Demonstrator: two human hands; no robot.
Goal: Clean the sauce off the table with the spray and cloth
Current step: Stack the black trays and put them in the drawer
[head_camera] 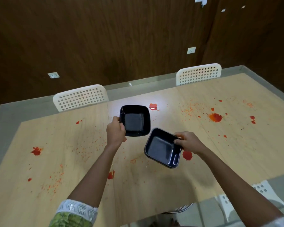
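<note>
Glossy dark bowls [134, 122] over a matt pale wood-grain table [154, 185].

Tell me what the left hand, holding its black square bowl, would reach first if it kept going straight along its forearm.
Probably the red sauce blob just past the black square bowl in the left hand; depth is unclear.

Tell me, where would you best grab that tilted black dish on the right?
By its rim, at the right corner, coming in from the right. The right dish is square with a raised, flared wall, so a thumb inside and fingers outside can pinch it, as the right hand does now. The left hand holds the other dish likewise.
</note>
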